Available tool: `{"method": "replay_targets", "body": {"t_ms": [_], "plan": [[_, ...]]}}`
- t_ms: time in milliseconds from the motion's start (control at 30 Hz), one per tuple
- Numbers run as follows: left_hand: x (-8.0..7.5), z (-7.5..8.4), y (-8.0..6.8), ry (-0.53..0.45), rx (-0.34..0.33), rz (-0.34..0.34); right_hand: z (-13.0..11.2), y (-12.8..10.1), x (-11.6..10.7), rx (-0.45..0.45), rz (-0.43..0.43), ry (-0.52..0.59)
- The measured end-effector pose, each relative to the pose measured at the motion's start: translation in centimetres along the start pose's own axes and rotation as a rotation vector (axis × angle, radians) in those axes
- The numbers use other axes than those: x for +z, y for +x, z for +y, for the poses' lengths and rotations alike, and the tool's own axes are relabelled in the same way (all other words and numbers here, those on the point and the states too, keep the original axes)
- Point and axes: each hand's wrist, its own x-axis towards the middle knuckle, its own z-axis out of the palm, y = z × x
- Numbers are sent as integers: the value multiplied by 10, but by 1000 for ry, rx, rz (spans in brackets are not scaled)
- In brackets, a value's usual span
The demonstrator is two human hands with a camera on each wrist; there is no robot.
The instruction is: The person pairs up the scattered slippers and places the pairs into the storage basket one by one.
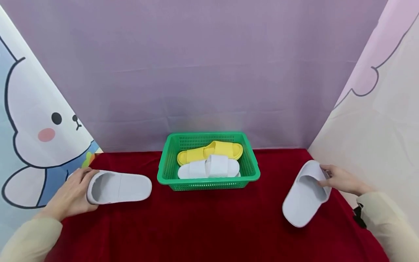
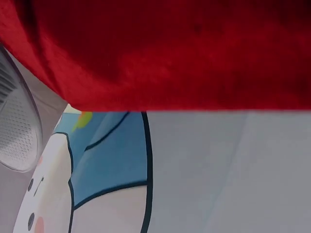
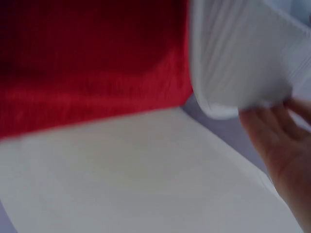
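Note:
At the left of the head view, my left hand [image 1: 73,193] grips a pale grey-white slide slipper [image 1: 132,187] around its strap end, with the toe of the footbed pointing right. The dotted sole of this slipper [image 2: 19,133] shows at the left edge of the left wrist view. On the right side, my right hand [image 1: 345,180] pinches the strap edge of a matching slipper [image 1: 299,203], which slants down and to the left. In the right wrist view, the fingers [image 3: 272,126] hold the rim of its ribbed strap.
A green plastic basket [image 1: 209,182] stands at the back middle of the red cloth [image 1: 196,225]. Inside it lie yellow slippers [image 1: 224,148] behind white slippers [image 1: 219,167]. A purple curtain [image 1: 209,72] hangs behind, with printed panels at both sides.

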Motion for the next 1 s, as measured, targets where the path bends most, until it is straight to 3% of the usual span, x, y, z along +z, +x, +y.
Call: {"method": "replay_targets", "body": {"t_ms": [300,433,567,767,1000], "plan": [[9,17,-6,-27,-189,-53,-12,5,11,123,94,138],[8,22,1,-79,-277,-68,-15,6,13,171,137,172],[5,25,9,-85,-336,-26,-21,8,13,203,191,191],[4,30,13,-84,-369,17,-27,12,10,180,267,169],[-2,34,30,-79,-342,36,-29,13,13,214,304,177]]}}
